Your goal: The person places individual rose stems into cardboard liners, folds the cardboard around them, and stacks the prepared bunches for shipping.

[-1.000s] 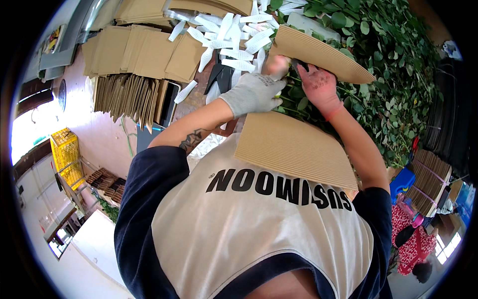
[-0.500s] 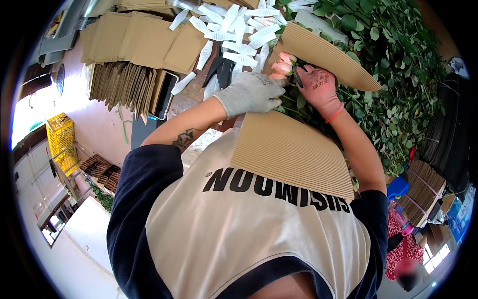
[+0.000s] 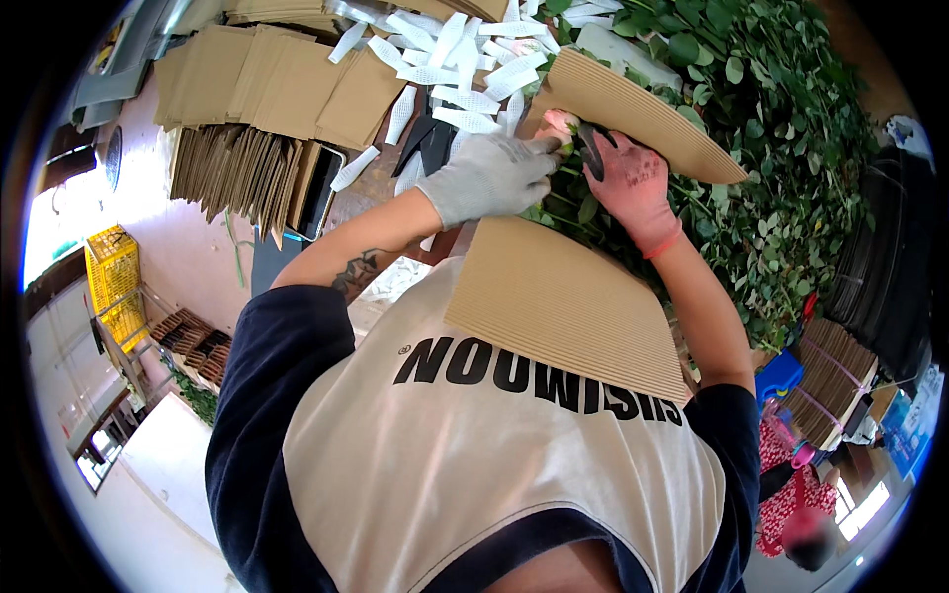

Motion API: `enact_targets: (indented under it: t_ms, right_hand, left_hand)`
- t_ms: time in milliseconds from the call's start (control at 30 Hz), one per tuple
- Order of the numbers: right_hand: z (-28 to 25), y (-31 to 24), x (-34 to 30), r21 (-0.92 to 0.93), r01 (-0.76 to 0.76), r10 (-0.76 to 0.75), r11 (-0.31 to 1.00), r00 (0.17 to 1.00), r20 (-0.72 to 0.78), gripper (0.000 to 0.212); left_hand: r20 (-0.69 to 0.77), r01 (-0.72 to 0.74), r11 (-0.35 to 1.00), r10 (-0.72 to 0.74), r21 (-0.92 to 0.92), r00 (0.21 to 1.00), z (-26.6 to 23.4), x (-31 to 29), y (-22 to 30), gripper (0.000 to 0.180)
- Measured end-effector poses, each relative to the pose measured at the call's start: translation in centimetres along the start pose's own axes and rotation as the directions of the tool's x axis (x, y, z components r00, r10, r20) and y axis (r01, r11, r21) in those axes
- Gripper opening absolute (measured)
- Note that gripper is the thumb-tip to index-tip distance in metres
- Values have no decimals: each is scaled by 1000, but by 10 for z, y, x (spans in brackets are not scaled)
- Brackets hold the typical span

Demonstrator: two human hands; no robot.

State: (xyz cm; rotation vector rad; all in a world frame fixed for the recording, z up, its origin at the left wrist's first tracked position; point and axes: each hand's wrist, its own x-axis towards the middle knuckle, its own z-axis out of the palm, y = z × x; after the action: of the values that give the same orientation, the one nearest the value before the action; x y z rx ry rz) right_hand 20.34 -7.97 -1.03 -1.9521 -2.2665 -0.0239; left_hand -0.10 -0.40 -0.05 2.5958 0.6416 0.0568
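Note:
Pink roses [image 3: 560,122] lie with their blooms to the left between two flaps of tan corrugated cardboard [image 3: 573,311]. The far flap stands tilted behind my right hand; the near flap lies against my shirt. My left hand [image 3: 492,178], in a pale grey glove, is curled over the blooms and hides most of them. My right hand [image 3: 633,183], in a pink glove with dark fingertips, closes on the roses just behind their heads. Green leaves and stems run under it, between the flaps. The fingertips of both hands are partly hidden.
White mesh sleeves [image 3: 465,74] lie heaped beyond my left hand, near a black tool [image 3: 427,143]. Flat cardboard pieces [image 3: 287,84] are stacked at the far left. Leafy stems [image 3: 781,168] pile up on the right. A person in red patterned clothing [image 3: 791,504] is at lower right.
My left hand has shifted slightly left and now covers more of the pink blooms. My right hand stays at the rose heads, its fingers slightly changed. The whole view has drifted a little.

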Motion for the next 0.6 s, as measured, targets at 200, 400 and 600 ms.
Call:
enact_targets:
  t_ms: [200, 400, 600]
  right_hand:
    - [5, 8, 2, 42, 105, -101, 994, 992, -79, 30]
    - [-8, -14, -2, 65, 82, -97, 995, 953, 289, 24]
    - [10, -15, -3, 34, 133, -137, 991, 961, 240, 20]
  left_hand:
    - [-132, 52, 986, -73, -157, 989, -31, 12, -30, 29]
    - [158, -221, 975, 220, -13, 963, -9, 33, -41, 35]
    - [70, -348, 925, 342, 150, 937, 6, 40, -62, 30]
